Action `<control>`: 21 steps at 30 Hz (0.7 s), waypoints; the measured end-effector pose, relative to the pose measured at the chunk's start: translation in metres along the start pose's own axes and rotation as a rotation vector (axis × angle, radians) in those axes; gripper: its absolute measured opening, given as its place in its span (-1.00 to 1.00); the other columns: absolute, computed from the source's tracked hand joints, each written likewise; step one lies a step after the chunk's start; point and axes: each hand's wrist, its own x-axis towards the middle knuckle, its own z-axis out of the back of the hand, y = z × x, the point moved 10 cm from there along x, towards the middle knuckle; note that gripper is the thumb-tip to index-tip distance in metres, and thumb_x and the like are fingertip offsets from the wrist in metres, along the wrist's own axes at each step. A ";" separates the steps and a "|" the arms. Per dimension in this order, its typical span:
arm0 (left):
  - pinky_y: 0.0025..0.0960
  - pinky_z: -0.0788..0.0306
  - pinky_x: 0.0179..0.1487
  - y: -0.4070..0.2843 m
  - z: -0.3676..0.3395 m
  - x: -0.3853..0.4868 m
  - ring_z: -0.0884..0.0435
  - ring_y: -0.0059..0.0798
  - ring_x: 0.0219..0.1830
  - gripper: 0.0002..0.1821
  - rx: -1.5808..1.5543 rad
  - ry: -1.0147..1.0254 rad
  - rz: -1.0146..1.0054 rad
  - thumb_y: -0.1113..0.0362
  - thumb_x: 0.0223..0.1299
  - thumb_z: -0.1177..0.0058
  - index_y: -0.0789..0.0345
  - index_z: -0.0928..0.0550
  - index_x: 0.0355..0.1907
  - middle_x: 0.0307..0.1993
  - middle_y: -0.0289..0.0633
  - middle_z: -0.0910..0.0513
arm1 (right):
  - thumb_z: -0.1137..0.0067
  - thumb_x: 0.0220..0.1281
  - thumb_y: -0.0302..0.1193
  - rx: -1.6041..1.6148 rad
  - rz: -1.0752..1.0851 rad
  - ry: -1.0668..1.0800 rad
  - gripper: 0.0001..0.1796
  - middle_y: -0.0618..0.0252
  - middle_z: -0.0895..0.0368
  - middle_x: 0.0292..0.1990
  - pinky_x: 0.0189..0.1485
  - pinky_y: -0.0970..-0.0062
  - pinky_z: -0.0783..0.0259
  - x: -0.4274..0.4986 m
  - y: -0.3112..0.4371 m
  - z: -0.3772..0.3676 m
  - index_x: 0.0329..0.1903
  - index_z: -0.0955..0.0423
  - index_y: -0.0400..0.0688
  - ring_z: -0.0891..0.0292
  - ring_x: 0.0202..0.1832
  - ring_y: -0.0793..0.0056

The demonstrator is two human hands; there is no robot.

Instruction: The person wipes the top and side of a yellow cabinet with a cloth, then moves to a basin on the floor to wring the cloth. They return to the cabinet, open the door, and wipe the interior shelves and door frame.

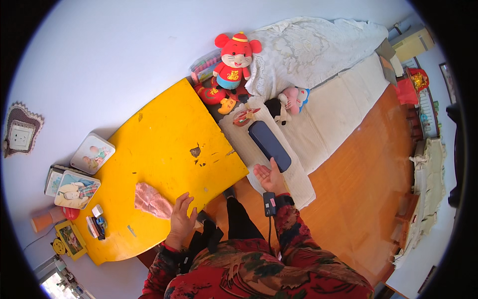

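Observation:
My left hand [181, 221] is raised by the front edge of a yellow table [164, 123], fingers apart and holding nothing. Just beside it on the tabletop lies a crumpled pink cloth [152, 200]. Palm up and fingers loosely spread, my right hand [269, 178] is in front of a long dark-blue case [269, 145] with rounded corners. Its fingertips overlap the near end of the case in the picture; whether they touch it I cannot tell. The case rests on a beige quilted cover [298, 183], next to a small red packet [245, 116].
A red plush mouse [236, 61] and plush toys [295, 99] sit behind, near a white lace cover [298, 56]. Picture frames [93, 153] and small boxes [93, 227] occupy the table's left end. Wooden floor [347, 179] extends on the right.

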 end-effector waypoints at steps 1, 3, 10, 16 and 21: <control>-0.07 -0.50 0.25 0.002 0.001 -0.002 -0.55 0.15 0.20 -0.58 -0.005 -0.008 0.008 0.46 0.20 -0.22 0.36 -0.54 0.14 0.20 0.09 -0.52 | -0.41 0.28 0.01 -0.082 -0.019 -0.012 -0.20 -0.18 -0.54 0.08 0.16 0.12 -0.64 -0.005 -0.001 0.001 0.13 -0.28 -0.47 -0.64 0.04 0.07; -0.07 -0.50 0.25 0.005 0.003 -0.005 -0.55 0.14 0.20 -0.58 -0.021 -0.020 0.018 0.47 0.20 -0.21 0.36 -0.54 0.14 0.19 0.09 -0.52 | -0.38 0.31 -0.01 -0.230 0.095 -0.005 -0.31 -0.14 -0.61 -0.06 0.09 0.11 -0.66 -0.014 0.012 -0.003 0.03 -0.34 -0.41 -0.68 -0.03 0.10; -0.07 -0.52 0.21 0.012 0.014 -0.017 -0.59 0.12 0.15 -0.58 -0.039 -0.073 0.037 0.49 0.19 -0.21 0.35 -0.55 0.13 0.15 0.08 -0.56 | -0.42 0.25 -0.23 -1.391 1.100 -0.284 -0.68 0.26 -0.64 -0.54 -0.29 0.31 -0.56 -0.088 0.100 -0.061 -0.20 -0.52 -0.17 -0.66 -0.43 0.24; -0.14 -0.59 0.03 0.039 0.046 -0.039 -0.69 0.03 -0.07 -0.79 -0.022 -0.312 0.109 0.53 0.19 -0.18 0.36 -0.67 -0.10 -0.13 -0.03 -0.69 | -0.30 0.32 -0.37 -1.501 1.227 0.189 -0.81 0.18 -0.63 -0.42 -0.30 0.23 -0.50 -0.135 0.033 -0.120 -0.11 -0.55 -0.16 -0.61 -0.39 0.18; -0.20 -0.56 0.09 0.083 0.085 -0.083 -0.67 0.00 -0.02 -0.72 -0.028 -0.566 0.254 0.60 0.17 -0.15 0.36 -0.65 -0.04 -0.08 -0.01 -0.66 | -0.27 0.29 -0.38 -1.683 1.386 0.869 -0.71 0.06 -0.60 -0.10 0.06 0.12 -0.47 -0.206 -0.141 -0.198 0.02 -0.56 -0.20 -0.54 0.02 0.01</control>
